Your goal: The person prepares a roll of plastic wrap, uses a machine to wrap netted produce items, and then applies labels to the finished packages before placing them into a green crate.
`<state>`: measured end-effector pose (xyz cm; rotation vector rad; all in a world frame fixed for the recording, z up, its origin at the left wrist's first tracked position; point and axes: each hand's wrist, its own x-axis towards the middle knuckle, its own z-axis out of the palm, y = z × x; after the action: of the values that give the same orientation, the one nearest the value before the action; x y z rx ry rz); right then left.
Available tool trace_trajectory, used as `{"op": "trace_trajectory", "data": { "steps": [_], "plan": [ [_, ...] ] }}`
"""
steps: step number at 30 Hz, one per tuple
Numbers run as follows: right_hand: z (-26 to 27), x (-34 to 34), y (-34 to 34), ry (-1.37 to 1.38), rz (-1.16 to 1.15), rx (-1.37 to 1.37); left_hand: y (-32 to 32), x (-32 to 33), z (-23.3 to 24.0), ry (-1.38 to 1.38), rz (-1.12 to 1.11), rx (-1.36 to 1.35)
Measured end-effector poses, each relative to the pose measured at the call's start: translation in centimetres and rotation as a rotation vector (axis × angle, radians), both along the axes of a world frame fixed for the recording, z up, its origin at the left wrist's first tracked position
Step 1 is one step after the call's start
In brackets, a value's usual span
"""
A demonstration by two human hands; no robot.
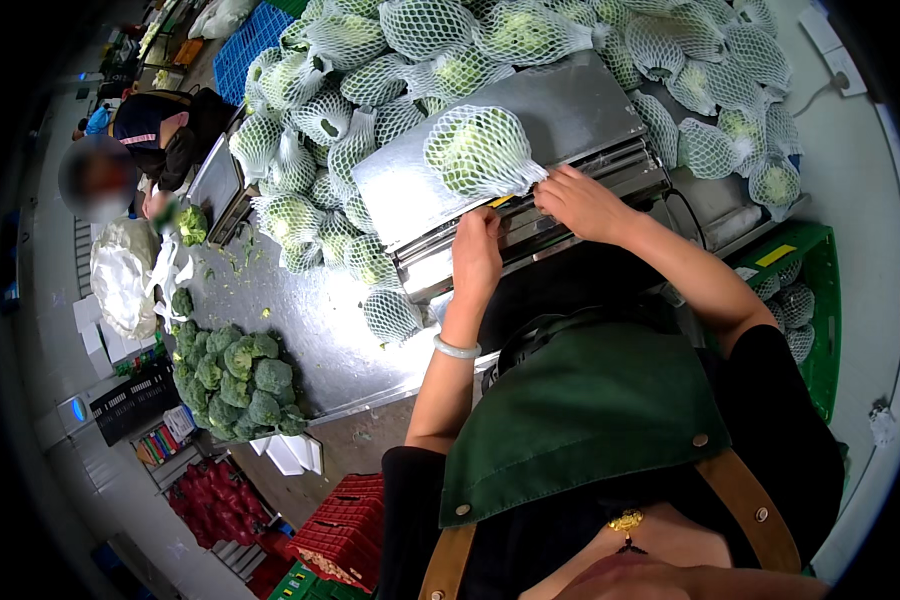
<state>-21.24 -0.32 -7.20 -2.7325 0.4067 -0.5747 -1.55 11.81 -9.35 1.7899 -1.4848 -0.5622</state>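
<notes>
A pale green vegetable head in a white foam net sleeve [480, 150] lies on the flat metal top plate [570, 97] of a low steel machine. The gathered end of its net points toward me. Touching that end are the curled fingers of my right hand [581, 202]; whether they grip it is unclear. My left hand [478, 251], a pale bangle [457, 349] on its wrist, is at the machine's front edge with its fingers curled in. Its fingertips are hidden, so anything between them cannot be seen. A small yellow strip [501, 201] shows between my hands.
Netted heads [345, 45] are heaped behind and beside the machine. Bare broccoli [236, 382] is piled at the left end of the steel table [322, 360]. Across it, a co-worker [169, 135] stands by another metal plate [217, 176]. A green crate [825, 322] holds netted produce at right.
</notes>
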Motion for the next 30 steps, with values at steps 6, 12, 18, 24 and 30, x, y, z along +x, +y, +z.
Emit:
{"op": "trace_trajectory", "data": {
  "steps": [6,12,18,24,30],
  "plan": [
    [-1.0,0.1,-0.1,-0.01,-0.021,-0.005,-1.2,-0.2,1.6,-0.318,-0.108,-0.193],
    [-0.9,-0.2,-0.9,-0.012,-0.055,-0.088,-1.5,0.6,0.8,-0.435,-0.205,-0.264],
    [-1.4,-2.5,-3.8,0.143,-0.055,-0.192,-1.3,0.9,0.1,-0.409,-0.256,-0.236],
    [0.2,-4.0,-4.0,0.085,0.063,0.004,-0.7,1.6,1.3,-0.257,-0.326,-0.174],
    [0.7,-4.3,-4.1,0.08,0.065,0.009,-0.2,2.0,3.3,-0.271,-0.367,-0.085]
  ]
}}
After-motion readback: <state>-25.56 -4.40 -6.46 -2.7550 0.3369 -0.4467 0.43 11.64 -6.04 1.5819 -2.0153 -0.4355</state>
